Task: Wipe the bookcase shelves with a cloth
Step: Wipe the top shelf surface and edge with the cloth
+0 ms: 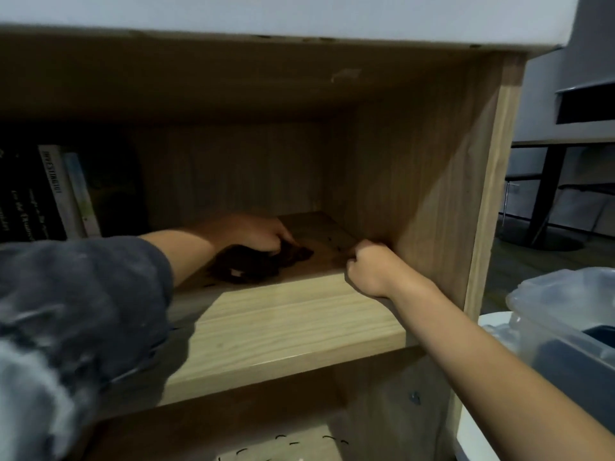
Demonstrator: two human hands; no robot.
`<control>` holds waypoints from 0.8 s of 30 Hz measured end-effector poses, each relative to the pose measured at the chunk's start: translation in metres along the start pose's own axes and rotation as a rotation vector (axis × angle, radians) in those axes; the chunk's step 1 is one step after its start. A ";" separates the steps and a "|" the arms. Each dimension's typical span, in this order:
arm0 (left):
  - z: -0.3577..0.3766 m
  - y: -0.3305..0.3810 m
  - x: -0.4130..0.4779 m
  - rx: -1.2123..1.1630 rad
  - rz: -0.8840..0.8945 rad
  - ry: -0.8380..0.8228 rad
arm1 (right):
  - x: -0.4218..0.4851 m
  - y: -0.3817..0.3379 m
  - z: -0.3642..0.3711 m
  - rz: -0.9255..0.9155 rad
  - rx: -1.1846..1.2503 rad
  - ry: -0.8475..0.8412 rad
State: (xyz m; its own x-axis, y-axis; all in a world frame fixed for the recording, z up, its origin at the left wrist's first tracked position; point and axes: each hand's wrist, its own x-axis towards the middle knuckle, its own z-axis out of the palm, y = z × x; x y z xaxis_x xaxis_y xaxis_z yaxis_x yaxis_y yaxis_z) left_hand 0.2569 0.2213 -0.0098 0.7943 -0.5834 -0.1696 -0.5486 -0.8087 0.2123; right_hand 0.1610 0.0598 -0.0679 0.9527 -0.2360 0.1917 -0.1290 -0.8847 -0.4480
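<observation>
Now the left hand reaches deep into the bookcase, in the middle of the frame. Its fingers are curled over a dark cloth, which it holds down on the shelf. The cloth lies bunched on the shaded back part of the board, a little left of centre and apart from the right back corner. The right hand rests on the same shelf, just beside the right side wall. It is closed into a fist, and I see nothing inside it.

Several things can go wrong from here, in my judgement. A few small dark specks lie between the cloth and the right hand. Because the fist stands near that corner, a stroke to the right may stop early and leave them there. The cloth is bunched and not spread, so it touches only a small area, and strips of the board can be missed.

At the left of the frame some books stand leaning. A wide stroke to that side, or the thick sleeve, may push them over. Dirt swept over the front edge would probably fall on the lower shelf at the bottom of the frame. The right forearm also passes close to a plastic container at the lower right, and a quick pull back could knock it.
</observation>
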 end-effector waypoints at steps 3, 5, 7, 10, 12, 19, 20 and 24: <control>0.012 0.008 0.025 -0.166 -0.072 0.132 | 0.001 0.002 0.000 -0.008 -0.020 0.017; 0.021 0.021 0.034 -0.452 -0.065 0.239 | 0.002 0.003 -0.001 -0.017 -0.040 0.009; 0.021 0.033 0.039 -0.467 -0.006 0.271 | 0.003 0.004 -0.002 -0.024 -0.022 0.022; 0.014 0.044 0.040 -0.259 0.050 0.129 | 0.003 0.002 -0.002 -0.020 -0.017 0.034; 0.007 0.039 0.032 -0.080 0.101 0.000 | 0.003 0.002 -0.001 -0.023 -0.007 0.043; 0.004 0.023 0.029 -0.026 -0.011 0.001 | 0.001 0.002 0.001 -0.025 -0.034 0.041; 0.008 0.026 0.033 -0.026 -0.009 0.039 | 0.000 0.003 -0.001 -0.037 -0.031 0.036; 0.013 0.034 0.042 0.013 0.047 0.129 | 0.000 0.003 -0.003 -0.015 -0.005 0.078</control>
State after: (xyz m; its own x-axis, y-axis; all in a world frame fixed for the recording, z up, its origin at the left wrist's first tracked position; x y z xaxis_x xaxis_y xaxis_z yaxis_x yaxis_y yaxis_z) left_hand 0.2676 0.1683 -0.0225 0.7942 -0.6067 -0.0346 -0.5886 -0.7821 0.2045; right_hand 0.1602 0.0563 -0.0668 0.9300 -0.2534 0.2661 -0.1167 -0.8904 -0.4399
